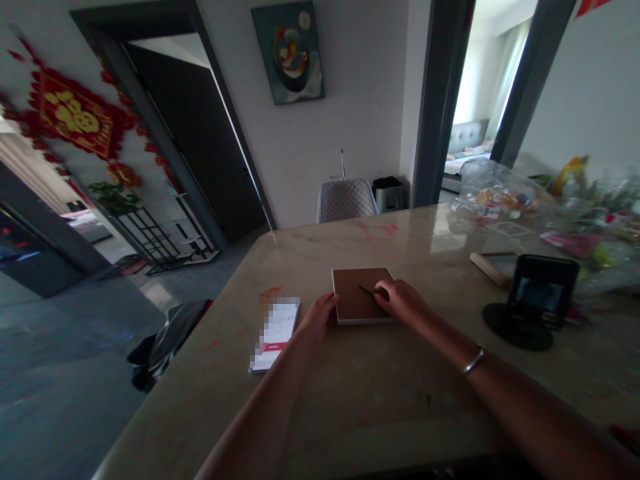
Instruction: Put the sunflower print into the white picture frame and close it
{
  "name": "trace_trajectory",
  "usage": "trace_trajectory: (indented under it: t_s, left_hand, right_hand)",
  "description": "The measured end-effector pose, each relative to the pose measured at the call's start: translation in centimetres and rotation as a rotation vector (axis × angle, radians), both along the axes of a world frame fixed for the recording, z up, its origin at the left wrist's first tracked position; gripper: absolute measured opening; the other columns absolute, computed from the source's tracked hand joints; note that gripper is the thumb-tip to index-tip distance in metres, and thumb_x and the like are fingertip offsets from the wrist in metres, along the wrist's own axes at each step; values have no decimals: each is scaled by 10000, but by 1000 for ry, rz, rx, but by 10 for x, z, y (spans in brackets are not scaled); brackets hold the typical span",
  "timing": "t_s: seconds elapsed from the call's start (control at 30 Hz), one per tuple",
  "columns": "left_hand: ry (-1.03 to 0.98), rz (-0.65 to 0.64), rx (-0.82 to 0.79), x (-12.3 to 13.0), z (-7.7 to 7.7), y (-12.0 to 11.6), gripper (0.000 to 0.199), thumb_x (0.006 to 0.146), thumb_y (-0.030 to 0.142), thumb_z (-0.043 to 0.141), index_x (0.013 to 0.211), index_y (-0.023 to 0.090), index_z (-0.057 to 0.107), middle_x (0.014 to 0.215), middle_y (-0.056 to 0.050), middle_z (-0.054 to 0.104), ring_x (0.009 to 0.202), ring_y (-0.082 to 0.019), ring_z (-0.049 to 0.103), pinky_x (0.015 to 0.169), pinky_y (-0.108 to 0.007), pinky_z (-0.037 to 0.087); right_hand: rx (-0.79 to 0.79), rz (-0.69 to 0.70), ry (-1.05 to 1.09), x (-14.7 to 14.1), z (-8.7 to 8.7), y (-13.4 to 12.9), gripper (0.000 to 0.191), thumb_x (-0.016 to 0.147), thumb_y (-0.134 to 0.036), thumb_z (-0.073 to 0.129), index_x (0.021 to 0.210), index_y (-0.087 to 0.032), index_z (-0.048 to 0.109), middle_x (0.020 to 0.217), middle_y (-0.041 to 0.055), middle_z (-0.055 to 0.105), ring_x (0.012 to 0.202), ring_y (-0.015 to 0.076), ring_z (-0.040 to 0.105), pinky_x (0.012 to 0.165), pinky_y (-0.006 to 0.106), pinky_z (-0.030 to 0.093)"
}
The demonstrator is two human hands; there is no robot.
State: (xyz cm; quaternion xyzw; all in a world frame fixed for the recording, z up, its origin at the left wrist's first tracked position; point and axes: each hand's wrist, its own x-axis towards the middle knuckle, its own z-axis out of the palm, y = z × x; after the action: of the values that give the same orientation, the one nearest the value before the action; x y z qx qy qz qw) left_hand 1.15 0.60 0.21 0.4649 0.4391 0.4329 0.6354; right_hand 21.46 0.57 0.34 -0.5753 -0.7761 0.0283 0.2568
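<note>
A brown square board with a pale white edge [353, 300] lies flat on the marble table top [320, 400]. My right hand [403, 300] rests on its right side, shut on a thin dark stylus [367, 291] whose tip points onto the brown surface. My left hand [320, 317] touches the board's lower left edge and appears to hold nothing. Just left of that hand lies a white slip with a red band [274, 333], its print blurred out.
To the right, a black phone [543, 293] stands on a round black base [517, 327], next to a wooden block [487, 269]. Clear plastic bags with packets [500, 197] crowd the far right. A quilted chair [346, 201] stands beyond the table's far edge.
</note>
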Motion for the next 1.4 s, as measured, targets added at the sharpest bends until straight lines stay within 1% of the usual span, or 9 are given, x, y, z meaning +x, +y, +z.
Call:
trace_trajectory:
  t_s: [0.13, 0.33, 0.43, 0.57, 0.73, 0.9, 1.07, 1.23, 1.4]
  left_hand:
    - [-160, -17, -161, 2, 3, -3, 257, 818, 231, 439, 973, 111, 606, 951, -127, 664, 954, -223, 598, 835, -370, 455]
    - [-139, -9, -232, 6, 9, -5, 312, 847, 326, 430, 1027, 119, 580, 948, -119, 660, 931, -213, 605, 820, -356, 472]
    - [-155, -67, -173, 6, 11, -8, 302, 812, 335, 501, 1017, 128, 581, 955, -110, 652, 913, -202, 606, 813, -332, 472]
    - [-224, -185, -70, 3, 13, -13, 335, 722, 245, 630, 1031, 132, 567, 982, -96, 637, 894, -192, 603, 790, -297, 473]
    - [-261, -291, -28, 0, 14, -13, 409, 683, 218, 676, 1062, 143, 543, 1019, -94, 614, 908, -194, 592, 806, -307, 460]
    - [-221, -317, 8, 0, 15, -12, 478, 644, 209, 707, 1084, 153, 531, 1044, -93, 602, 906, -182, 589, 805, -287, 445]
    - [-221, -275, 28, 1, 13, -12, 478, 648, 234, 702, 1086, 149, 531, 1032, -92, 607, 862, -169, 598, 767, -269, 450]
    - [-281, -315, 34, 3, 10, -11, 512, 637, 239, 706, 1108, 151, 524, 1068, -107, 598, 945, -215, 580, 785, -295, 451]
    - [-309, -328, 41, 2, 8, -12, 505, 657, 239, 693, 1125, 163, 521, 1115, -108, 579, 983, -224, 561, 799, -300, 449]
  right_hand:
    - [42, 41, 14, 1, -5, 2, 215, 792, -281, 463, 921, -195, 612, 907, 72, 652, 860, 200, 579, 764, 314, 421]
    - [85, 36, 44, 2, -11, 3, 268, 796, -352, 497, 976, -182, 599, 955, 94, 632, 904, 219, 566, 774, 331, 427]
    - [84, 4, 9, 1, -9, 3, 244, 828, -328, 451, 953, -176, 596, 941, 93, 633, 886, 213, 568, 768, 322, 420]
    - [44, -20, -57, -1, -5, 2, 242, 855, -304, 407, 947, -167, 583, 923, 85, 639, 876, 200, 566, 765, 303, 401]
    - [-3, -56, -88, -1, 0, 0, 247, 867, -311, 382, 941, -178, 577, 932, 80, 644, 848, 187, 571, 731, 285, 387]
    - [7, -68, -87, 0, 1, 0, 264, 874, -315, 361, 937, -177, 578, 913, 80, 649, 843, 191, 574, 707, 280, 384]
    - [2, -65, -81, 1, 0, 1, 240, 862, -315, 389, 936, -182, 575, 913, 69, 654, 834, 189, 577, 700, 272, 383]
    - [2, -52, -110, 1, 1, 2, 234, 870, -298, 376, 908, -181, 575, 865, 72, 662, 800, 180, 586, 659, 259, 375]
    - [5, -57, -129, 1, 2, 2, 250, 874, -308, 368, 907, -183, 582, 849, 72, 663, 781, 180, 592, 630, 256, 369]
